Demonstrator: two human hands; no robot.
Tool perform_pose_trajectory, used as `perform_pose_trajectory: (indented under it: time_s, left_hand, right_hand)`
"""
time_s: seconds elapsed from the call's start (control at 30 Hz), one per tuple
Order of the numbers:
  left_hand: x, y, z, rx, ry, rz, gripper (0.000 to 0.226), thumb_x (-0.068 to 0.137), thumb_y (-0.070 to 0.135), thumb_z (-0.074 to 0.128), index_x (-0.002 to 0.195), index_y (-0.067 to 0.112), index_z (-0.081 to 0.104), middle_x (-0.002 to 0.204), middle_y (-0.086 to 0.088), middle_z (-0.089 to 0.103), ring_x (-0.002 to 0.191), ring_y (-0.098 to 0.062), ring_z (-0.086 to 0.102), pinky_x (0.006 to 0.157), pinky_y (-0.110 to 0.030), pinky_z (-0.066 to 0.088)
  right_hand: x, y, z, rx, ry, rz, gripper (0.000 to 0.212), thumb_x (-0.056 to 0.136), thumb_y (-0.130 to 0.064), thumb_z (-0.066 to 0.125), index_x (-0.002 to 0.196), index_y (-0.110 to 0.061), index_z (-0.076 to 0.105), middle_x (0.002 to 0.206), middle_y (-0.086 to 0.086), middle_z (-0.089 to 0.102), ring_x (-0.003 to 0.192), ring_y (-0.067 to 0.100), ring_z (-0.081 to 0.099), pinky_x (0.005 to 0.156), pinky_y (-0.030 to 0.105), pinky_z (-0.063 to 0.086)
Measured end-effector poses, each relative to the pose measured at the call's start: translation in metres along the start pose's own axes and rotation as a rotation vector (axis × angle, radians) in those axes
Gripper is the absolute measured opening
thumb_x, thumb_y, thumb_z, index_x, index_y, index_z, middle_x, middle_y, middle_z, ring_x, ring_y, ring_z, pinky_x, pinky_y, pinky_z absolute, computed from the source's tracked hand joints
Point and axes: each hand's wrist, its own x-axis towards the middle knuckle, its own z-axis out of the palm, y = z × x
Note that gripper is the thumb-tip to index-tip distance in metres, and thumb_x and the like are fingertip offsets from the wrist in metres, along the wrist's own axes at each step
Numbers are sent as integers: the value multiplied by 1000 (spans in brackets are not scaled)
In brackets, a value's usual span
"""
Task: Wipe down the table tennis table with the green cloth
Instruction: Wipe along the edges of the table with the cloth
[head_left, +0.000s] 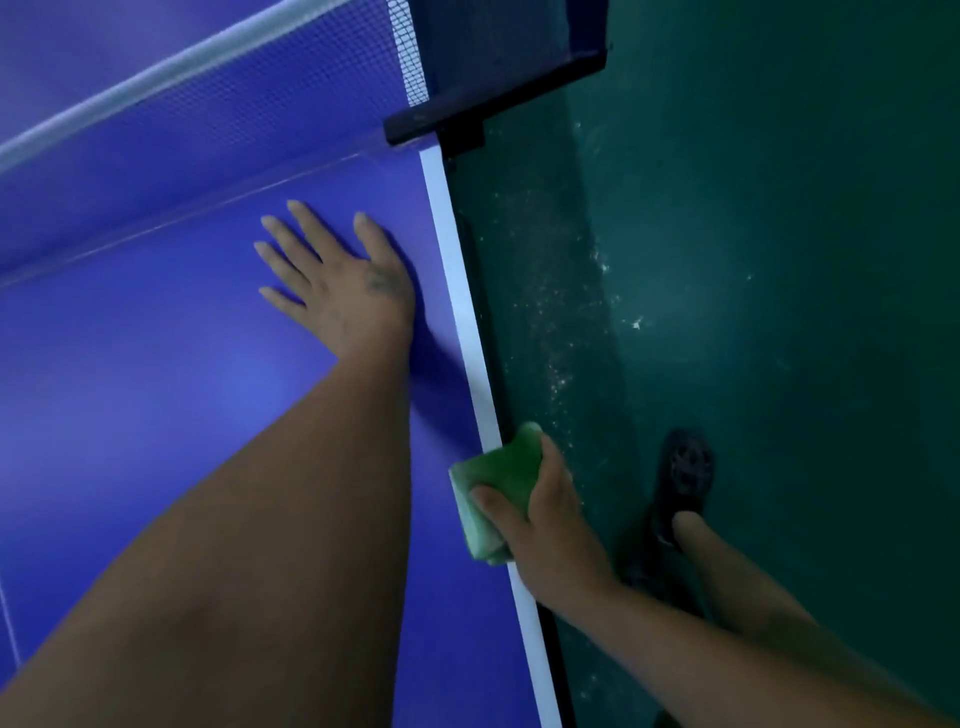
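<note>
The blue table tennis table (156, 389) fills the left of the head view, with a white line along its right edge. My left hand (337, 275) lies flat on the blue surface near the net, fingers spread and straight. A folded green cloth (493, 493) sits over the table's right edge, lower down. My right hand (545, 519) grips the cloth, thumb on top and fingers curled round its outer side.
The net (208, 109) runs across the top left, fixed by a black clamp (467, 109) at the table's edge. To the right lies a dark green floor (753, 286) speckled with white specks. A leg and dark shoe (683, 478) stand beside the table.
</note>
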Motion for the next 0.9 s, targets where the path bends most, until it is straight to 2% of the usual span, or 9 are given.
perform_pose_trajectory:
  time_s: [0.13,0.23,0.3,0.4,0.57,0.67,0.73,0.8,0.9]
  left_hand:
    - [4,2,1,41,17,-9,75,109,66,29,175,34,11,183,5,2,169,-21,-2,135,-53,-2]
    - [3,1,5,42,31,9,76,107,67,28,174,35,13,183,5,4,169,-20,0,135,-53,0]
    - [2,-1,6,52,44,1,77,106,67,28,174,34,14,183,4,6,169,-21,1,135,-53,0]
    - [4,0,6,49,64,15,76,106,66,32,174,34,18,183,3,9,169,-22,3,134,-53,2]
    - [3,0,5,27,71,23,77,106,66,33,174,33,20,183,2,9,169,-22,4,134,-54,2]
    - [2,2,4,31,81,29,76,106,64,34,174,31,22,183,1,11,169,-23,6,134,-54,3]
    - [2,1,3,43,87,33,76,106,63,36,174,30,23,182,0,13,169,-24,7,134,-55,4]
    - [1,1,3,46,86,38,76,107,63,35,174,29,23,182,-1,13,169,-25,7,134,-55,5]
    - [2,2,2,35,83,47,75,108,63,34,174,28,23,182,-1,13,169,-25,7,135,-54,5]
  right_hand:
    - [2,-10,6,53,60,49,100,94,-54,75,172,-27,18,163,0,38,148,24,43,116,54,49]
    - [18,-43,7,151,136,73,105,86,-73,71,169,-26,27,160,1,44,145,25,47,114,55,50]
    - [46,-78,3,166,188,28,99,90,-72,70,166,-22,32,157,4,48,143,26,50,117,52,47]
    - [116,-148,-8,92,299,-72,87,95,-63,72,159,-13,41,152,11,54,140,30,53,118,46,43]
    - [188,-233,-28,-68,280,-127,88,97,-72,62,150,-4,42,154,22,52,143,39,51,116,49,43]
    - [176,-220,-32,-78,262,-146,81,98,-66,66,148,-6,43,149,19,54,138,37,54,115,50,45]
    - [154,-192,-28,-63,258,-146,82,98,-62,68,154,-9,41,151,17,53,139,34,53,115,50,44]
    - [124,-159,-22,-20,247,-135,90,95,-65,70,162,-14,36,156,12,51,143,29,50,118,47,43]
    - [87,-127,-15,67,235,-72,104,83,-76,61,167,-22,32,162,3,45,147,21,46,123,44,39]
